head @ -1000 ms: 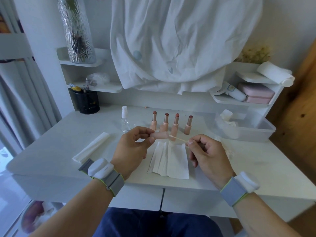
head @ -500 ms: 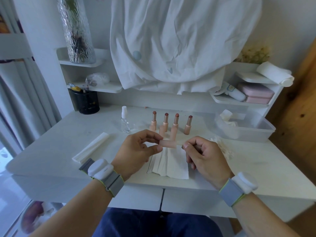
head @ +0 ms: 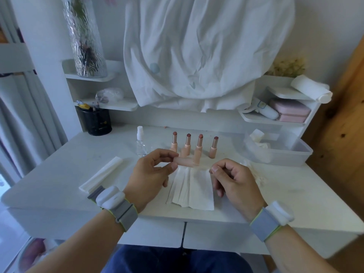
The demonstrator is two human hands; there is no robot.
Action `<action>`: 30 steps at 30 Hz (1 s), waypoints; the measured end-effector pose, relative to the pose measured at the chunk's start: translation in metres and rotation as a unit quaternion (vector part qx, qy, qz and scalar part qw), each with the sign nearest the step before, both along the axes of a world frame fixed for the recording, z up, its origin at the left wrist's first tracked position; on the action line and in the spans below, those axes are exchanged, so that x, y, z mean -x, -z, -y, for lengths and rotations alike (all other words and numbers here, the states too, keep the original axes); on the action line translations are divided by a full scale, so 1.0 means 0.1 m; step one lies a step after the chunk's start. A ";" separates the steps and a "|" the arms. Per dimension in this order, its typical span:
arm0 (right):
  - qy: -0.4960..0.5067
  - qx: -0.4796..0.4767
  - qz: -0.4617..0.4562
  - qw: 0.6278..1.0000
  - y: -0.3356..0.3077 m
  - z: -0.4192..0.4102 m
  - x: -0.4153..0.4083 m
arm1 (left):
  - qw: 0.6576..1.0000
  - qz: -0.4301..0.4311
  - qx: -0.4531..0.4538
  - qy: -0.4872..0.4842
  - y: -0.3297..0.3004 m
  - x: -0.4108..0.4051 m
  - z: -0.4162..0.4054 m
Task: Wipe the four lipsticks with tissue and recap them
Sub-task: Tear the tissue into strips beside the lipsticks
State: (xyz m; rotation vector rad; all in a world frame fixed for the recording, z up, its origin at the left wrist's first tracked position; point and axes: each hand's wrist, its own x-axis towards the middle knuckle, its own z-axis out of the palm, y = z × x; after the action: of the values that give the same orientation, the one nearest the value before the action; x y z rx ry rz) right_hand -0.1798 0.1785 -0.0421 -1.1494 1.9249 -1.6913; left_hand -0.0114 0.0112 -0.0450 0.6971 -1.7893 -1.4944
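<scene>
Here, left hand (head: 151, 172) pinching lipstick cap (head: 185, 161), above tissue (head: 192, 191)

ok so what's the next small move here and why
Probably bring the cap pinched in the left hand up to one of the four uncapped lipsticks and press it on. All four stand open behind the tissue, and the right hand looks free to steady one.
</scene>
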 end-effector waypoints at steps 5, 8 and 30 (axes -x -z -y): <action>-0.023 -0.052 -0.004 0.998 0.00 -0.02 0.00 | 0.999 -0.019 -0.008 -0.027 -0.24 0.07 0.14; -0.041 -0.078 -0.017 0.996 0.00 -0.01 -0.01 | 0.993 0.026 0.111 -0.005 -0.52 0.27 0.15; -0.034 -0.102 -0.120 0.987 0.01 -0.01 0.01 | 0.742 0.406 0.518 0.124 -0.84 1.20 -0.10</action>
State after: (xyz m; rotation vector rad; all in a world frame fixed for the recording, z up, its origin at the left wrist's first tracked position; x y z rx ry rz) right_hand -0.1806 0.1794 -0.0433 -1.3715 2.1145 -1.3355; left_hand -0.1318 0.0209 0.0391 0.5149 -3.0075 -0.0126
